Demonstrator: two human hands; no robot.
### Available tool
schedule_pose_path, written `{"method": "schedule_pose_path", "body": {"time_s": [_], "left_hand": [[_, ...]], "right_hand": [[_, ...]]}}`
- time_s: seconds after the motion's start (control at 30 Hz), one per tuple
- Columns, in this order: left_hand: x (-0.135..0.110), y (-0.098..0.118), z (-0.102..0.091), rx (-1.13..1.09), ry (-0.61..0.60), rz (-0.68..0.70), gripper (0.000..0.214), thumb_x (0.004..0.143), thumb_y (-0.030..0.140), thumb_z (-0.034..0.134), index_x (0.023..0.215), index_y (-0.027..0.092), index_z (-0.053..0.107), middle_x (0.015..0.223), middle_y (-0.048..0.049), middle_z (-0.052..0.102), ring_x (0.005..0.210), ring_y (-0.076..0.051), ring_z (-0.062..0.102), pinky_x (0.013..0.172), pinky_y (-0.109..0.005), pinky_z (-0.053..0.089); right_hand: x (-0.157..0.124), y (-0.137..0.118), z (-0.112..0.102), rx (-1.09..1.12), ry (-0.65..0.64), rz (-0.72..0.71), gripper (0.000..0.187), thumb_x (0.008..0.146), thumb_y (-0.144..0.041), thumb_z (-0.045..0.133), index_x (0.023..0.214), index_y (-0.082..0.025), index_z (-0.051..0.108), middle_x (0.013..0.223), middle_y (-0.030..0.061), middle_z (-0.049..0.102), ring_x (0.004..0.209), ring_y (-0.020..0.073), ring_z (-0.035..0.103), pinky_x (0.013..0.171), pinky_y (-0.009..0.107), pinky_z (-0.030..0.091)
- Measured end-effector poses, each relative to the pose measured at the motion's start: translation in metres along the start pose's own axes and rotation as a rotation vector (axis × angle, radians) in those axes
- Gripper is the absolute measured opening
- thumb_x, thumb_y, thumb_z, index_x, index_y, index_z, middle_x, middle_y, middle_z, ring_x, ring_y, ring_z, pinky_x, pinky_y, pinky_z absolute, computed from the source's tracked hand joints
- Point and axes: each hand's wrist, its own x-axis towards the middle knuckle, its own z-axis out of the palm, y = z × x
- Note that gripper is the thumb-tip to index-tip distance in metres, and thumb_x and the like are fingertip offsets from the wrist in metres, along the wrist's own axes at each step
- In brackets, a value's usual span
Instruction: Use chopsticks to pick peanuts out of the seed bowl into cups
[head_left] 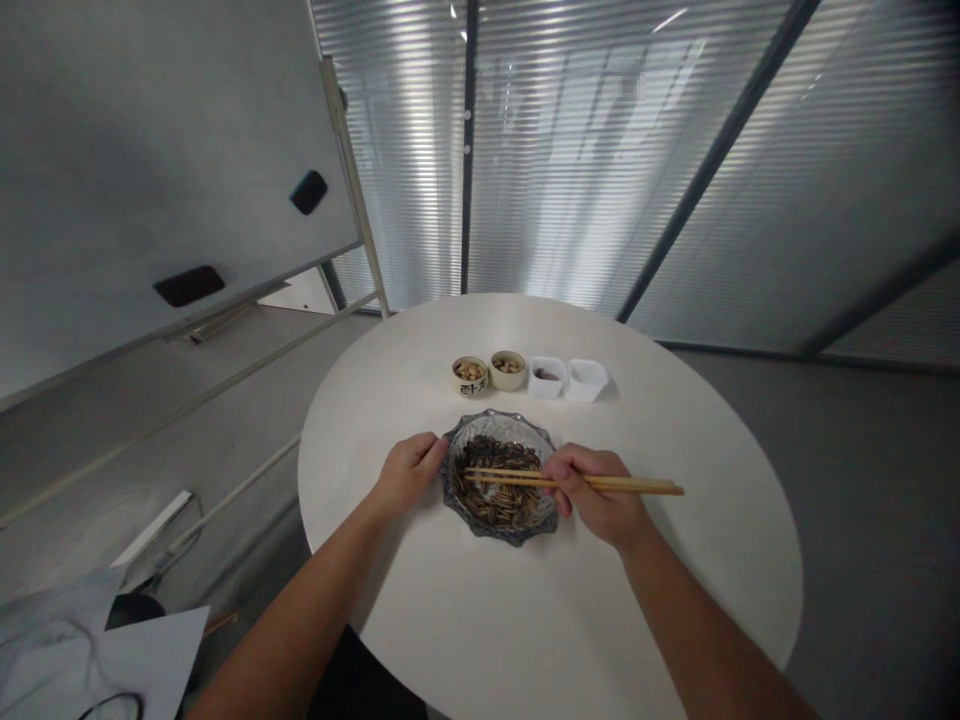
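A scalloped glass bowl (499, 535) sat mid-table between both hands.
The left hand (409, 475) gripped its rim; the right hand (592, 495) closed on long wooden chopsticks (622, 484) above dark striped seeds (495, 505). Small cream cups (470, 376) and square white dishes (586, 380) lined up toward the far edge of the round white table (712, 590), with open tabletop to the right.

The head camera looks forward and down from just above the person's left hand (409, 475) and right hand (592, 495), facing across a round white table (697, 580) toward a ribbed glass wall (570, 170).
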Motion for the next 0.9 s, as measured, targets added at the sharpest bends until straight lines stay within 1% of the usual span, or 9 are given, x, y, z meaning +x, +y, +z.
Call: {"method": "schedule_pose_path", "body": {"time_s": [0.13,0.3,0.5,0.67,0.77,0.9], "left_hand": [[0.0,0.0,0.0,-0.003,0.005,0.005,0.047,0.097,0.054,0.044,0.065,0.02,0.047,0.063,0.0023,0.046,0.064,-0.014,0.043,0.061,-0.027,0.03],[0.0,0.001,0.0,0.001,0.0,0.01,0.048,0.098,0.054,0.044,0.064,0.02,0.047,0.063,0.0026,0.046,0.063,-0.013,0.043,0.06,-0.027,0.031],[-0.001,0.001,0.001,-0.007,0.02,0.007,0.048,0.097,0.054,0.044,0.064,0.02,0.047,0.063,0.0026,0.045,0.063,-0.013,0.042,0.058,-0.027,0.031],[-0.001,0.004,0.0,-0.005,0.027,0.003,0.048,0.096,0.055,0.046,0.063,0.02,0.049,0.062,0.002,0.046,0.063,-0.014,0.042,0.058,-0.027,0.032],[-0.001,0.004,0.0,-0.015,0.019,-0.002,0.048,0.096,0.054,0.045,0.063,0.02,0.048,0.063,0.0021,0.046,0.063,-0.014,0.042,0.058,-0.027,0.031],[-0.001,0.001,0.001,-0.013,0.01,-0.014,0.048,0.097,0.055,0.044,0.064,0.02,0.047,0.064,0.0023,0.045,0.064,-0.014,0.042,0.058,-0.027,0.03]], "right_hand": [[-0.002,0.002,0.002,0.027,0.035,0.011,0.038,0.101,-0.045,0.054,0.076,-0.019,0.065,0.056,-0.0002,0.064,0.037,0.0109,0.054,0.038,0.022,0.041],[-0.002,0.005,0.001,-0.048,0.008,0.003,0.039,0.101,-0.044,0.055,0.072,-0.019,0.064,0.05,-0.0017,0.06,0.039,0.0114,0.054,0.042,0.023,0.043],[0.0,0.0,0.004,-0.073,0.006,0.016,0.041,0.1,-0.048,0.055,0.071,-0.02,0.064,0.049,-0.0017,0.061,0.038,0.0118,0.055,0.041,0.023,0.043],[0.001,-0.005,0.011,0.012,0.115,0.074,0.045,0.097,-0.055,0.059,0.069,-0.02,0.066,0.05,-0.0002,0.063,0.037,0.0136,0.057,0.038,0.024,0.044],[0.001,-0.003,0.014,0.11,0.193,0.111,0.045,0.095,-0.057,0.061,0.07,-0.02,0.067,0.053,0.0005,0.065,0.035,0.0133,0.057,0.034,0.023,0.044],[0.004,0.002,0.013,0.26,0.317,0.168,0.045,0.093,-0.058,0.064,0.069,-0.02,0.065,0.052,0.0004,0.064,0.033,0.0135,0.056,0.031,0.024,0.043]]}}
